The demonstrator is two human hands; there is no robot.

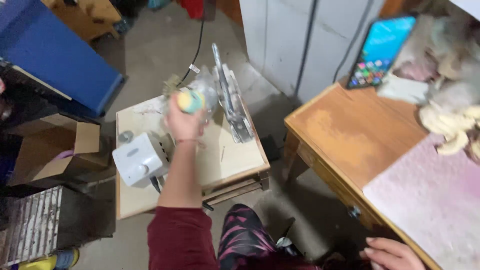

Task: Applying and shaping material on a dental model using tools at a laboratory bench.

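A clear plastic bottle (202, 95) with a yellow-and-teal cap end sits in the left hand (184, 122), whose grip is clenched around it. The bottle's long axis runs up and away from the palm, toward the far edge of a small pale counter (235, 160), above which it is held. The bottle looks transparent and blurred by motion; whether it holds anything cannot be told. Just right of it a metal bladed tool (231, 97) stands tilted on the counter. Near the forearm lies a white boxy device (140, 159). The right hand (392, 254) rests well apart, fingers loose and released, by a wooden desk (350, 135) bearing a propped phone (381, 50).
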